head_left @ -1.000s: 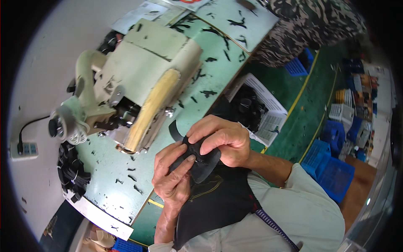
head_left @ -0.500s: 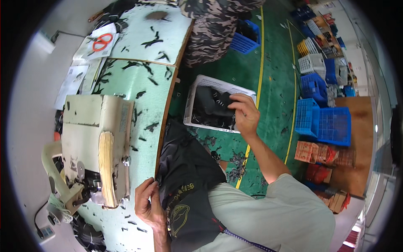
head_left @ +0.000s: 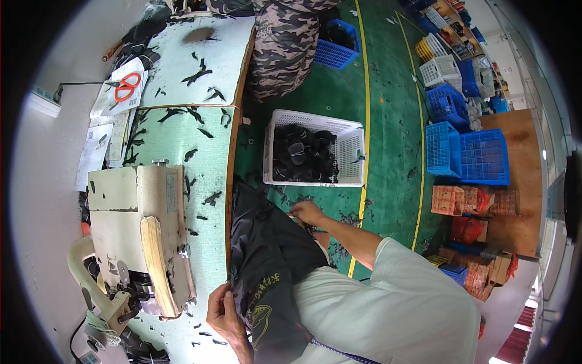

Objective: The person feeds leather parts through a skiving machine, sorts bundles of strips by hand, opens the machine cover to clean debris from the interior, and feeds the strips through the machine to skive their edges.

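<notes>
Black apron cloth with yellow print [head_left: 270, 297] lies just beside the left hand [head_left: 224, 312], which I watch remotely at the edge of a pale green tabletop [head_left: 209, 249]; its fingers curl in toward the thumb, and I cannot tell whether anything is pinched there. I see the right hand [head_left: 308, 212] near the far side of the apron, its fingers partly bent and pointing leftward — too small on my feed to show if they grip anything. Beyond that hand, a white perforated plastic crate [head_left: 350, 145] stands on a green floor [head_left: 391, 200], and a heap of soft black pieces [head_left: 297, 155] lies inside it, mostly toward its left side. On the tabletop, thin black scraps [head_left: 212, 198] are scattered beside a cream metal machine [head_left: 115, 194] with a long yellowish strip [head_left: 156, 261] along it. Farther out, I make out orange-handled scissors [head_left: 125, 88] on white papers [head_left: 94, 151], a person in camouflage-patterned clothing [head_left: 284, 51] past the crate, and blue plastic crates [head_left: 483, 158] at right — well apart from both hands.
</notes>
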### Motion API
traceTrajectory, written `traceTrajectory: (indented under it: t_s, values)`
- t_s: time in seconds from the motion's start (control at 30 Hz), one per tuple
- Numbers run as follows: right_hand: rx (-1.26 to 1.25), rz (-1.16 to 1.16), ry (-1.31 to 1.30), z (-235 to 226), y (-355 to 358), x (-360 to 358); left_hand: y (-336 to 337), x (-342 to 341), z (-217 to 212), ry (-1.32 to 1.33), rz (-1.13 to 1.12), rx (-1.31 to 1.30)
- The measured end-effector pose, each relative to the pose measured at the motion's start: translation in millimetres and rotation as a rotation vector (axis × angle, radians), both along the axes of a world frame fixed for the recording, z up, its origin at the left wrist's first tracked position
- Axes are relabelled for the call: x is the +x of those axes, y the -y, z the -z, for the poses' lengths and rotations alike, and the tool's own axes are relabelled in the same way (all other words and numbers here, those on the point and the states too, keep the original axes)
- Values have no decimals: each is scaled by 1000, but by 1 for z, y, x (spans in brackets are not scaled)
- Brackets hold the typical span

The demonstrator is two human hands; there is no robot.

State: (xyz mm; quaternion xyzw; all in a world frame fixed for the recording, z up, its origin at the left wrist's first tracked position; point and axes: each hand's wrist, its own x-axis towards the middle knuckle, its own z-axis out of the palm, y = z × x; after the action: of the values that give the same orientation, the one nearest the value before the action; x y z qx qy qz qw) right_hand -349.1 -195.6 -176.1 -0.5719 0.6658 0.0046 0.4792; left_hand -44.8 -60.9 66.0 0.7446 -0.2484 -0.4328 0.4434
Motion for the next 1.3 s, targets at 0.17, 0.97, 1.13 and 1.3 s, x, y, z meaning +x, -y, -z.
traceTrajectory:
  t_s: [0.17, 0.97, 1.13, 1.3]
  values:
    - [-63, -94, -42, -30, 31, 17, -9, 7, 7, 4, -4, 38]
    - [-1234, -628, 372, -205, 82, 383, -249, 223, 94, 662, -768, 515]
    - [-1250, -619, 441, -207, 85, 382, -266, 306, 93, 763, -921, 736]
    - [-1257, -612, 447, -205, 85, 380, -239, 327, 96, 737, -798, 926]
